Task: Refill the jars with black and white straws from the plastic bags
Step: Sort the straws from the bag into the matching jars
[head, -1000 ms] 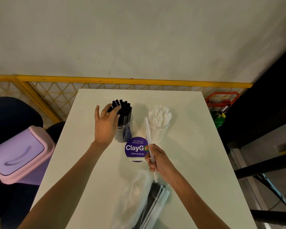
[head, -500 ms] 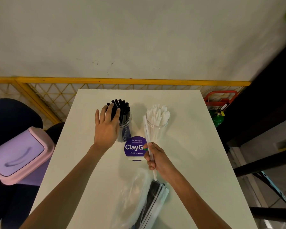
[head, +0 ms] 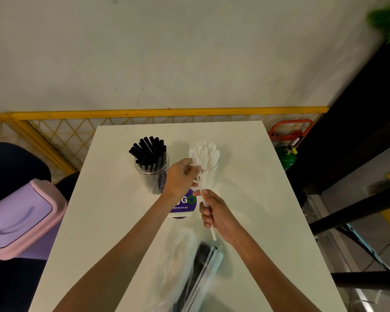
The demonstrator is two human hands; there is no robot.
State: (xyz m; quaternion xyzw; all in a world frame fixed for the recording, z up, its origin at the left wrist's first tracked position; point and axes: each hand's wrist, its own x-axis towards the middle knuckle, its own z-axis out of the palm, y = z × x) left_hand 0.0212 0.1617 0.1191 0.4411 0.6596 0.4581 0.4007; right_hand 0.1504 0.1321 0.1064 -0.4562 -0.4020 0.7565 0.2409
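Note:
Two clear jars stand at the table's far middle. The left jar (head: 151, 171) holds black straws (head: 149, 149), the right jar (head: 209, 168) holds white straws (head: 204, 152). My right hand (head: 214, 213) grips a white straw (head: 202, 188) low down, its upper end slanting toward the right jar. My left hand (head: 181, 176) pinches that straw near its top, by the jar's rim. Close to me lie clear plastic bags (head: 189, 271) with black and white straws inside.
A round purple sticker (head: 185, 204) lies on the white table (head: 113, 210), partly under my left wrist. A pink-lidded bin (head: 18, 219) stands left of the table. A yellow mesh fence (head: 61, 136) runs behind; a green canister (head: 285, 156) sits at the right.
My left hand left the black-straw jar and moved right to the white straw's upper end. My right hand raised the straw toward the white-straw jar.

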